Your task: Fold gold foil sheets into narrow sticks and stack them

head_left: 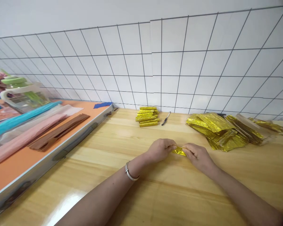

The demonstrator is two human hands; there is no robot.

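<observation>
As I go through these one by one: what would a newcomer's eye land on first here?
Probably the shiny gold piece pinched between the left hand and the right hand, near the middle of the view. Beyond the hands, more gold glints from a small stack and, to its right, a looser heap. At the left, an orange surface bearing turquoise, pink and brown strips adds strong colour.

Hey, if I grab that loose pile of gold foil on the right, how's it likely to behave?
The gold foil pile is probably light, since its pieces look thin. They may slide apart, being shiny and lying loosely overlapped. They'd likely bend easily, judging by the crinkled strip between your left hand and right hand.
</observation>
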